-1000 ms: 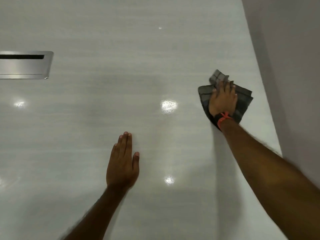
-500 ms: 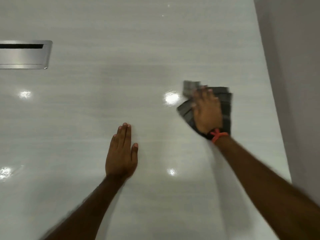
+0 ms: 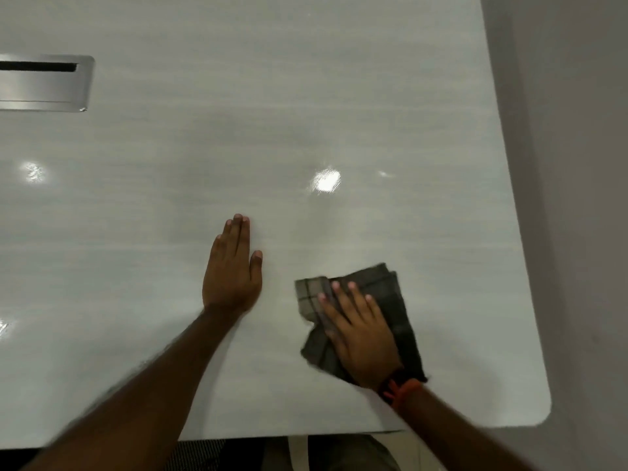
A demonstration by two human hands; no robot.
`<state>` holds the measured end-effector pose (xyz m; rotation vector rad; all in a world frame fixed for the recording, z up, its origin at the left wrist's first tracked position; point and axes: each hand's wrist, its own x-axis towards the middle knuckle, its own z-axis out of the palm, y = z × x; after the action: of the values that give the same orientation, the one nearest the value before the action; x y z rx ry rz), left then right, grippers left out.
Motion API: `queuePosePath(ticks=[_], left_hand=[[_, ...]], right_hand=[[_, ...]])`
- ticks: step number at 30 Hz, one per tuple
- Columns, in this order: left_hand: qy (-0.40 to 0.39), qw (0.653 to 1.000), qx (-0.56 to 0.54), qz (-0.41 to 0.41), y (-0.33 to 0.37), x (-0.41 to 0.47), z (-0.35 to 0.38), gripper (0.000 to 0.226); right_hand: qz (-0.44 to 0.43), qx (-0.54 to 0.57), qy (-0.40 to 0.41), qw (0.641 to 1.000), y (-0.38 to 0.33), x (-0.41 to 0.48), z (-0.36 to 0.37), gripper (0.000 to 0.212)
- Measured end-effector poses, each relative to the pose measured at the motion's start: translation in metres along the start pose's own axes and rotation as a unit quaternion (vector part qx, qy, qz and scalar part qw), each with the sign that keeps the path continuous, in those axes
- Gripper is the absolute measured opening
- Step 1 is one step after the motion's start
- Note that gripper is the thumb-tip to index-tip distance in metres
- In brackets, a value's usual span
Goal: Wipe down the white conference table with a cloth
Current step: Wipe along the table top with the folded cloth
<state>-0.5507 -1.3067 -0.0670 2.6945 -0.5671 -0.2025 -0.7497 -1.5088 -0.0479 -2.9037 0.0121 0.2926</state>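
Pressing with flat, spread right hand (image 3: 360, 338) on soft, light cloth (image 3: 401, 300); probably slides over glossy table (image 3: 339, 96), may bunch. Best pressed at middle, under palm.

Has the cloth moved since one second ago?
Yes. The cloth under the right hand slid nearer the person: it was beyond the flat left hand, now beside it.

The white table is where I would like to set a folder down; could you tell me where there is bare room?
Bare: the far stretch of the table between the metal hatch and the right edge, and the patch left of the left hand. Crowded: near the front, where the right hand presses the cloth beside it.
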Motion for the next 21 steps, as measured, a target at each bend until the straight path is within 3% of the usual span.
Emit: queuePosePath(ticks=[4, 7, 10, 13, 15, 18, 21], left_hand=[[0.005, 1.000, -0.004, 0.003, -0.001, -0.002, 0.001, 0.063], [0.001, 1.000, -0.007, 0.012, -0.003, -0.003, 0.001, 0.061], [-0.027, 0.999, -0.026, 0.027, -0.008, -0.007, -0.003, 0.058], [-0.039, 0.997, -0.034, 0.054, -0.015, -0.029, -0.007, 0.057], [-0.037, 0.997, -0.042, 0.056, -0.017, -0.049, -0.006, 0.055], [-0.036, 0.997, -0.049, 0.046, -0.015, -0.078, -0.001, 0.055], [-0.054, 0.996, -0.053, 0.053, -0.014, -0.108, 0.002, 0.057]], right_hand=[[0.164, 0.002, 0.035, 0.986, 0.067, 0.023, -0.021, 0.060], [0.267, 0.027, 0.070, 0.961, 0.052, 0.081, -0.032, 0.063], [0.224, 0.024, 0.074, 0.971, -0.020, 0.083, -0.010, 0.062], [0.111, 0.009, 0.032, 0.993, -0.099, 0.006, 0.023, 0.064], [0.092, 0.017, 0.011, 0.996, -0.103, -0.044, 0.032, 0.063], [0.191, 0.037, 0.011, 0.981, -0.042, -0.076, 0.021, 0.060], [0.335, 0.050, 0.056, 0.939, 0.023, -0.059, -0.001, 0.063]])
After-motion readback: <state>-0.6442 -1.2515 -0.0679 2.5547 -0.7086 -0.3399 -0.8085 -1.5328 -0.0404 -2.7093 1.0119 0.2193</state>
